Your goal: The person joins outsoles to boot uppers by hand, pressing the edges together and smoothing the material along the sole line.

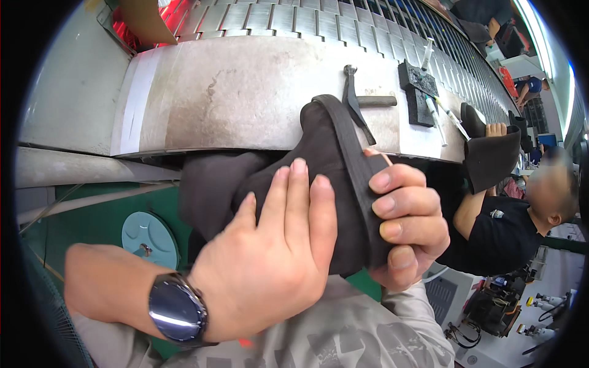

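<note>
A dark brown boot [328,144] lies tilted over my lap at the near edge of the bench, its thick dark sole [354,165] turned toward the right. My left hand [273,251] rests flat on the boot's upper, fingers stretched out. At the sole's right edge, the fingers of my right hand [408,224] are curled round it and grip the boot. The boot's soft shaft [208,190] hangs off to the left. Just beyond the sole, a hammer [377,101] with a dark metal head lies on the bench.
A black foam block [417,92] on the pale bench [257,92] holds several syringe-like tubes. Behind runs a slatted metal conveyor [276,18]. To the right, a co-worker in a dark shirt [506,236] handles another dark boot [492,156]. A round pale-blue stool [149,236] stands low left.
</note>
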Demonstrator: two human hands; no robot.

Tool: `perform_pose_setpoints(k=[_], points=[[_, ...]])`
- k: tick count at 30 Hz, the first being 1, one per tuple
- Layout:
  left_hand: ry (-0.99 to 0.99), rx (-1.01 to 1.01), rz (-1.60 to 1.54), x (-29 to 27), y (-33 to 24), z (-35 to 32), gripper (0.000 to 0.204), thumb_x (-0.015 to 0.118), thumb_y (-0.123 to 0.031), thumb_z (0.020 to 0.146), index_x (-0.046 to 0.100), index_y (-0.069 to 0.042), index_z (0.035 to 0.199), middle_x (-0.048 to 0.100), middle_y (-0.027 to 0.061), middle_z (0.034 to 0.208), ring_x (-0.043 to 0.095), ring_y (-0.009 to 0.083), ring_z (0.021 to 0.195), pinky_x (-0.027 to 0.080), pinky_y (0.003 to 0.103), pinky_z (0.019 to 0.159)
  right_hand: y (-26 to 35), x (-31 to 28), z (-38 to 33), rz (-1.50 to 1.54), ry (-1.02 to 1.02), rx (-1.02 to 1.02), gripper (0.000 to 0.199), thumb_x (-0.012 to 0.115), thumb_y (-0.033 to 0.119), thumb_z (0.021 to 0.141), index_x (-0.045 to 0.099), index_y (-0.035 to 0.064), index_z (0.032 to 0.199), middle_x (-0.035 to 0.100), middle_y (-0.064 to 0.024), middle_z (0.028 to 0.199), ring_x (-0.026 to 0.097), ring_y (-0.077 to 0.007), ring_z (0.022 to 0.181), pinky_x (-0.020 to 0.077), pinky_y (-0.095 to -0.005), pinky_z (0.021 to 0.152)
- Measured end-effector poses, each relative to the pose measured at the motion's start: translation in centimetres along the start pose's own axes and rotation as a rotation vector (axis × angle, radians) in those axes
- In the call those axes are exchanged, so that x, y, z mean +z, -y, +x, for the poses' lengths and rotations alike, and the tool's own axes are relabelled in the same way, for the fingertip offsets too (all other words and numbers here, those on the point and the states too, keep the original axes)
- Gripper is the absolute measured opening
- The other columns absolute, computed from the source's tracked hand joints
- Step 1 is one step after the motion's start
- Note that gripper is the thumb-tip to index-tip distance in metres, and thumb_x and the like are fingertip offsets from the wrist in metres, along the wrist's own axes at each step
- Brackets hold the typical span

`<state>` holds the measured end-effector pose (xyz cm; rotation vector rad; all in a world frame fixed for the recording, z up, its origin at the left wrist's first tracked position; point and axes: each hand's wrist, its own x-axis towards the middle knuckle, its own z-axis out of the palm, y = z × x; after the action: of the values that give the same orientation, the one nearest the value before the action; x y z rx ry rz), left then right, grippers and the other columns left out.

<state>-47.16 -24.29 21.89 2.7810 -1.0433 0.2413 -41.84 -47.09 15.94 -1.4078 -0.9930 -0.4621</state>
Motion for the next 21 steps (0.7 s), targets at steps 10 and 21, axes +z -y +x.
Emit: perform_pose_setpoints(k=[10,21], points=[[-0.243,0.099,0.047,6.9,12.9,0.5,0.052,0.059,-0.011,0.097,0.059,0.003,0.147,0.063,0.0198,0.153,0.062,0.0356,0.141,0.049,0.053,0.116,-10.3,4.7,-1.2,-0.396,0.129,-0.197,0.048,0.085,0.025,0.086,0.065,0.0066,0.125,0.066,-0.0203,0.139,0.061,-0.0420,0.132,0.0349,-0.0670,0.122],[-0.480,-0.370,-0.185,15.7,4.5,-2.0,0.119,0.077,-0.077,0.079,0.042,0.002,0.161,0.054,0.0286,0.159,0.049,0.0432,0.152,0.007,0.071,0.128,-10.2,-0.8,0.3,-0.666,0.656,0.015,0.086,0.082,0.056,0.081,0.064,-0.0010,0.143,0.062,-0.0214,0.151,0.057,-0.0396,0.144,0.0196,-0.0671,0.129]])
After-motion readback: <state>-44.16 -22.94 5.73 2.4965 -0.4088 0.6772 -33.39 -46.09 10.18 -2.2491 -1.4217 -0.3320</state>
